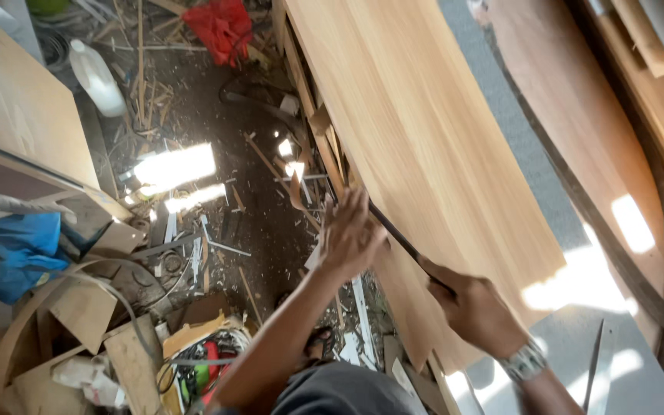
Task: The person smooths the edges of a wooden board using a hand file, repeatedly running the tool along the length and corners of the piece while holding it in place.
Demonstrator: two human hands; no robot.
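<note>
- We see one large light wood panel (424, 154) lying tilted across the middle of the view, its lower left edge over the littered floor (263, 223).
- One long thin dark tool (397, 237) lies along that edge, running from the left hand to the right.
- Our left hand (350, 234) rests on the panel's edge at the tool's far end, fingers spread and pressing flat; this grip pinches nothing.
- Our right hand (474, 307) has its grip wrapped tight around the tool's near end; one watch (524, 361) sits on that wrist.
- On the floor we count one white plastic jug (97, 77), one red cloth (220, 27) and one blue cloth (17, 253) among many wood scraps.
- One more board (28, 107) lies at the upper left.
</note>
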